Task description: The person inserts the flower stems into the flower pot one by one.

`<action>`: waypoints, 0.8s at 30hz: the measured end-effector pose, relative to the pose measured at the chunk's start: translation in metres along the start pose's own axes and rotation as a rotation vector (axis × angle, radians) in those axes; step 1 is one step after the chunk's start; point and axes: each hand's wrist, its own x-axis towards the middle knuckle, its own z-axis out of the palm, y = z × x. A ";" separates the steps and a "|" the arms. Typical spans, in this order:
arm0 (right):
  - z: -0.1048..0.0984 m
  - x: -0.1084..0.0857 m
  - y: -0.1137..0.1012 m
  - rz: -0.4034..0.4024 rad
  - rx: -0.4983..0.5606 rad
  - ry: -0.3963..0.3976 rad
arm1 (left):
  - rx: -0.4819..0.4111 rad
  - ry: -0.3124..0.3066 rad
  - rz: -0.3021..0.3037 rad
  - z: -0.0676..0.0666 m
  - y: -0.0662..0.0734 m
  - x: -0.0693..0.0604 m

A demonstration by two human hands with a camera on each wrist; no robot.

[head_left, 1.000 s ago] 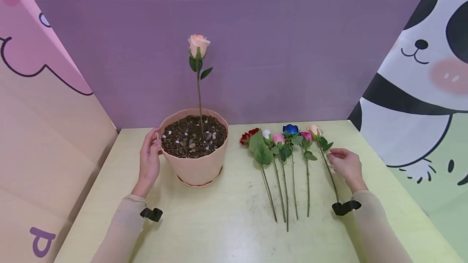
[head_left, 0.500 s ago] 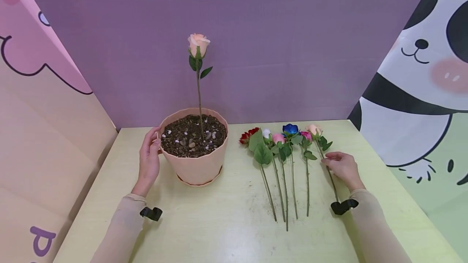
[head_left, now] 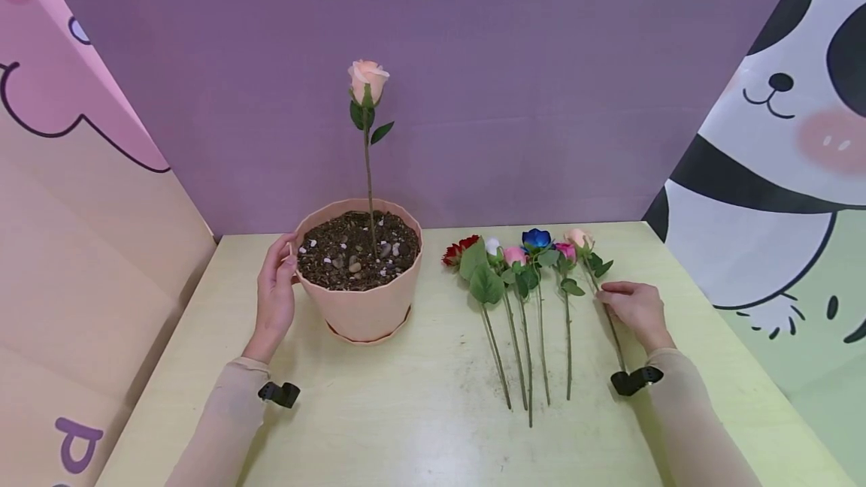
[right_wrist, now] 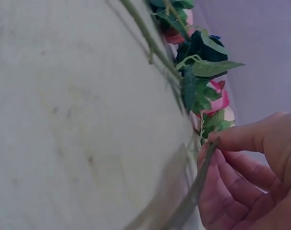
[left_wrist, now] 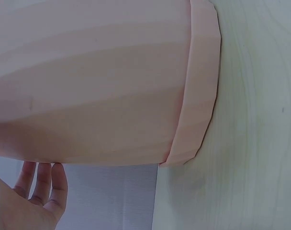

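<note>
A pink flowerpot (head_left: 358,310) filled with dark soil and pebbles stands at left centre, with a peach rose (head_left: 368,85) upright in it. My left hand (head_left: 276,295) rests against the pot's left side near the rim; in the left wrist view its fingers (left_wrist: 59,184) touch the outer wall. At the right of the flower row, my right hand (head_left: 636,313) pinches the stem of another peach rose (head_left: 579,239) below its leaves. The right wrist view shows that stem (right_wrist: 195,191) between thumb and fingers. The rose's lower stem passes behind the wrist camera.
Left of the held rose lie a red flower (head_left: 460,250), a white flower (head_left: 492,246), a pink rose (head_left: 516,256), a blue rose (head_left: 537,239) and a magenta rose (head_left: 565,251), stems toward me. A purple backdrop (head_left: 433,96) rises behind the table (head_left: 406,427).
My right hand has moved slightly left and down onto the peach rose's stem and now pinches it. The left hand stays at the pot.
</note>
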 end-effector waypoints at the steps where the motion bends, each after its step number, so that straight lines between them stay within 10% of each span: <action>1: 0.000 0.000 -0.001 -0.002 0.020 0.002 | 0.000 0.001 0.000 0.000 0.000 0.000; 24: -0.011 -0.007 -0.052 -0.121 0.573 0.078 | -0.012 0.000 -0.014 0.000 0.000 0.001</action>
